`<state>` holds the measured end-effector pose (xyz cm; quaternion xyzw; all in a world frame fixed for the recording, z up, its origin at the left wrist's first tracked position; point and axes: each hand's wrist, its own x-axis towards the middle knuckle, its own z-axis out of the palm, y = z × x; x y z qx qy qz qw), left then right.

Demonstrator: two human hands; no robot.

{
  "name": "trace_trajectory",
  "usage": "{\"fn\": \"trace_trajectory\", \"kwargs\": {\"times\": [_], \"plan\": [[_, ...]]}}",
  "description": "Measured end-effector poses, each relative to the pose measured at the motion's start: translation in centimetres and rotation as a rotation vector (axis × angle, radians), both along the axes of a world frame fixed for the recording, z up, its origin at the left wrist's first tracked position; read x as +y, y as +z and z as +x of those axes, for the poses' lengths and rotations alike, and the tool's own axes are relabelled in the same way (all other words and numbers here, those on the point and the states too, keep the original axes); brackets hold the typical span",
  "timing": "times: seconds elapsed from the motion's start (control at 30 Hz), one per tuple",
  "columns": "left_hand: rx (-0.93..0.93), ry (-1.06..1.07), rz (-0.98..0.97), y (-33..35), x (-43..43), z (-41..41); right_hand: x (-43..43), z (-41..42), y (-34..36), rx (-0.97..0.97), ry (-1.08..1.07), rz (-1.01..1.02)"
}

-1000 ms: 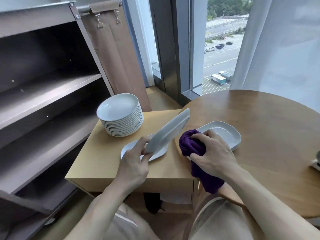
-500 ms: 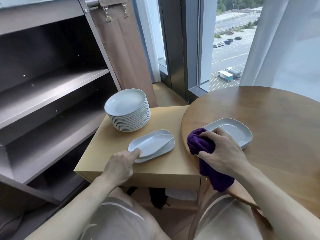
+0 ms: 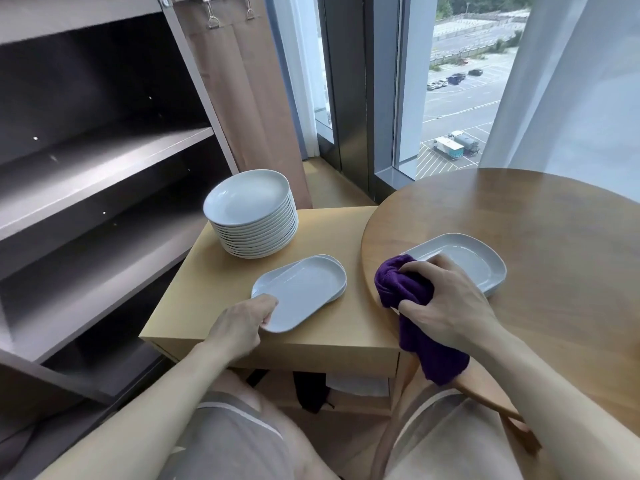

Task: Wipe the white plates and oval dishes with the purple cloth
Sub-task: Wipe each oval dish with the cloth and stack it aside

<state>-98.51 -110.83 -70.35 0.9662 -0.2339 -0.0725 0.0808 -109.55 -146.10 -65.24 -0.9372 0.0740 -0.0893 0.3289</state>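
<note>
Centre of the frame, two oval dishes lie stacked on a pale wooden stand (image 3: 214,282), the top dish (image 3: 304,289) shifted a little toward the lower left over the lower dish (image 3: 341,284). The left hand (image 3: 239,327) comes in from the lower left and pinches the near-left end of the top dish, thumb on the rim and fingers curled at its edge; the dish lies flat.

Right of centre, the right hand (image 3: 446,306) holds the cloth (image 3: 405,289) bunched in a closed grip, fingers wrapped over the wad. The wad sits at the near-left edge of the round table (image 3: 554,237), touching the near end of a third dish (image 3: 464,261) that lies flat on that table. A loose tail of the cloth hangs below the hand, over the table edge.

Above and left of the stacked dishes, at the far left corner of the stand, is a tall pile of plates (image 3: 249,202), apart from the dishes.

Dark shelves (image 3: 104,168) fill the upper left, a brown curtain (image 3: 242,116) hangs at upper centre, and a window (image 3: 457,81) at the upper right looks out on a car park
</note>
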Motion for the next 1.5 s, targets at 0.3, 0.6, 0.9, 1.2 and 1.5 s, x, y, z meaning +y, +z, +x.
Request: {"fn": "trace_trajectory", "kwargs": {"times": [0.3,0.6,0.9,1.2,1.5], "plan": [[0.112,-0.015,0.137,-0.1,-1.4,2.5,0.1,0.3,-0.3,0.048,-0.025,-0.007],[0.131,0.016,0.087,-2.4,-3.1,3.3,-0.2,0.1,0.1,0.067,-0.043,0.004],[0.135,0.01,0.027,-4.2,-2.3,3.6,-5.8,0.0,1.1,0.087,-0.418,-0.032],[0.073,0.03,0.037,-5.5,-1.4,2.5,-6.2,0.5,-0.2,0.268,-0.372,-0.197],[0.078,-0.075,-0.498,-0.3,-13.8,-3.4,-5.6,0.9,0.2,0.354,-0.354,-0.291]]}}
